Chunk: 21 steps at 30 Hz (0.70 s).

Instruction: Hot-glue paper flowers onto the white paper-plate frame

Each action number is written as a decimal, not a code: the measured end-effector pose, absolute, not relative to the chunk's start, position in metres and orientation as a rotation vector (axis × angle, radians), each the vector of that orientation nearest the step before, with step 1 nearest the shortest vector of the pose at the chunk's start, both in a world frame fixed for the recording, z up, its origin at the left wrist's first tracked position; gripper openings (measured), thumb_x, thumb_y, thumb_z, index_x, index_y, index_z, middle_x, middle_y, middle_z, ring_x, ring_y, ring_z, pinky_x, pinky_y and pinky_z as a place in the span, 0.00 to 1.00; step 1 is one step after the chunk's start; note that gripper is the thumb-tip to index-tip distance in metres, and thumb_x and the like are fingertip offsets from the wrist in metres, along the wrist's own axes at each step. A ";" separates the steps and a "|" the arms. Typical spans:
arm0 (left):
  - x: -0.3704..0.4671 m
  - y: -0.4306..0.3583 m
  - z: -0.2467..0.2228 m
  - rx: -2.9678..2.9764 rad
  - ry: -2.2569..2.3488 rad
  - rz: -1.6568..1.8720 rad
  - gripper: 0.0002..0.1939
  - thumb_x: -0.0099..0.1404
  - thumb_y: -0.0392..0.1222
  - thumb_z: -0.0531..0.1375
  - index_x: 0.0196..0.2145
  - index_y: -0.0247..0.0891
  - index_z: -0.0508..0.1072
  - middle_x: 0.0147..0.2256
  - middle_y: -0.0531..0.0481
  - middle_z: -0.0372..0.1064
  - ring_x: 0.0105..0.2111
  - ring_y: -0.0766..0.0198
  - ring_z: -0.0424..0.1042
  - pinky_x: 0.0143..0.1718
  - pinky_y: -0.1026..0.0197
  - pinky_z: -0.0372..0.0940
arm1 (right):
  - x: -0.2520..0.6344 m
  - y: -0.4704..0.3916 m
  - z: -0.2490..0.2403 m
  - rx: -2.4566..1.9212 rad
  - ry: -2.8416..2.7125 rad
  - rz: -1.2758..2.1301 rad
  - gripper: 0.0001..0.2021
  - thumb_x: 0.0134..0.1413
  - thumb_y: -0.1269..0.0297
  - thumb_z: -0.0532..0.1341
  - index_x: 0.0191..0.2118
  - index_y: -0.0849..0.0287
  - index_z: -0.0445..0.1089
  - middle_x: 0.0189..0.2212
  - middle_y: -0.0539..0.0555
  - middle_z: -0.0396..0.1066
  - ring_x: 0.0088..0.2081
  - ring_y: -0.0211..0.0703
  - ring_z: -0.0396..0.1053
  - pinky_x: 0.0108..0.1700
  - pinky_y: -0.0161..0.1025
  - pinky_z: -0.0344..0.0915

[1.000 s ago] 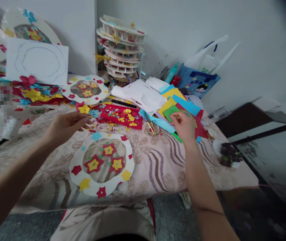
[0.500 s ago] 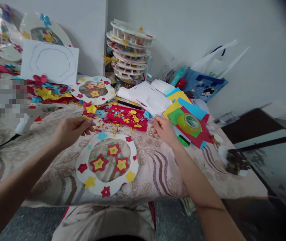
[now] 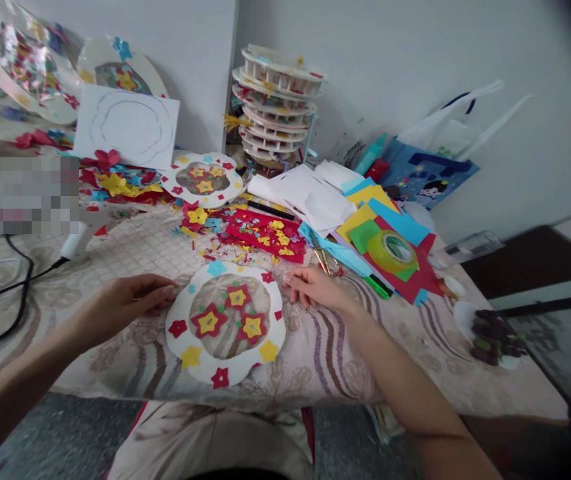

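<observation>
The left hand (image 3: 146, 295) and right hand (image 3: 317, 289) are curling loosely, apart, at opposite sides of the white wavy ring (image 3: 239, 369) lying flat on patterned cloth (image 3: 310, 363); contact I cannot tell. The right one is no longer partly hiding golden scissors (image 3: 326, 261). Paper stars (image 3: 252, 327) are decorating the ring's transparent middle.

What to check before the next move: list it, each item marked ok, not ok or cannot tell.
1. Decorated ring lying on the tablecloth: ok.
2. Left hand touching the ring: cannot tell; its fingertips are right by the left edge.
3. Right hand touching the ring: cannot tell; its fingers are close to the right edge.
4. Scissors clear of the ring: ok, they lie beyond the right hand.
5. Tablecloth beyond the ring free of paper scraps: not ok, many lie scattered.
</observation>
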<state>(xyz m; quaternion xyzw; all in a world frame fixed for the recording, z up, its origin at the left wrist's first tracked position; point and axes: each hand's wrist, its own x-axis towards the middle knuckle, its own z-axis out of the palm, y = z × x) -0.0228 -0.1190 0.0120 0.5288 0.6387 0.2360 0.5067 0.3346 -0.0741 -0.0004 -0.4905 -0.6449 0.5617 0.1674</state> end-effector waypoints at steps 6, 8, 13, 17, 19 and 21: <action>-0.012 -0.114 0.008 1.563 1.522 0.467 0.18 0.57 0.56 0.58 0.41 0.46 0.74 0.38 0.53 0.76 0.37 0.60 0.71 0.37 0.61 0.65 | 0.327 -0.077 -0.003 -1.407 -1.724 1.670 0.16 0.55 0.52 0.57 0.29 0.61 0.63 0.21 0.48 0.70 0.13 0.26 0.61 0.11 0.23 0.51; -0.010 -0.111 0.003 1.644 1.501 0.495 0.21 0.55 0.57 0.58 0.39 0.41 0.74 0.37 0.50 0.76 0.35 0.61 0.70 0.36 0.61 0.65 | 0.325 -0.078 -0.002 -1.378 -1.713 1.684 0.16 0.54 0.52 0.58 0.28 0.61 0.62 0.22 0.48 0.70 0.14 0.25 0.61 0.11 0.23 0.52; -0.011 -0.108 -0.008 1.653 1.513 0.537 0.21 0.53 0.57 0.60 0.33 0.35 0.72 0.28 0.51 0.71 0.26 0.66 0.65 0.25 0.65 0.61 | 0.324 -0.080 0.000 -1.310 -1.680 1.707 0.15 0.51 0.53 0.62 0.29 0.61 0.62 0.20 0.46 0.68 0.14 0.27 0.62 0.12 0.24 0.52; -0.012 -0.104 0.002 1.498 1.430 0.592 0.19 0.53 0.56 0.61 0.32 0.35 0.69 0.22 0.56 0.64 0.20 0.72 0.59 0.18 0.70 0.53 | 0.324 -0.081 -0.001 -1.234 -1.636 1.719 0.14 0.50 0.54 0.63 0.31 0.60 0.63 0.14 0.42 0.62 0.12 0.27 0.58 0.12 0.24 0.51; -0.011 -0.100 0.012 1.451 1.382 0.657 0.18 0.55 0.54 0.61 0.33 0.35 0.69 0.21 0.57 0.61 0.19 0.74 0.56 0.16 0.71 0.51 | 0.325 -0.081 0.000 -1.179 -1.613 1.751 0.14 0.50 0.55 0.64 0.31 0.60 0.63 0.14 0.42 0.61 0.13 0.27 0.58 0.13 0.24 0.52; -0.008 -0.095 0.023 1.462 1.357 0.743 0.16 0.56 0.52 0.61 0.33 0.35 0.69 0.21 0.57 0.61 0.18 0.75 0.56 0.16 0.72 0.51 | 0.325 -0.082 0.002 -1.132 -1.565 1.768 0.14 0.48 0.55 0.65 0.30 0.60 0.63 0.16 0.42 0.62 0.15 0.28 0.59 0.15 0.25 0.54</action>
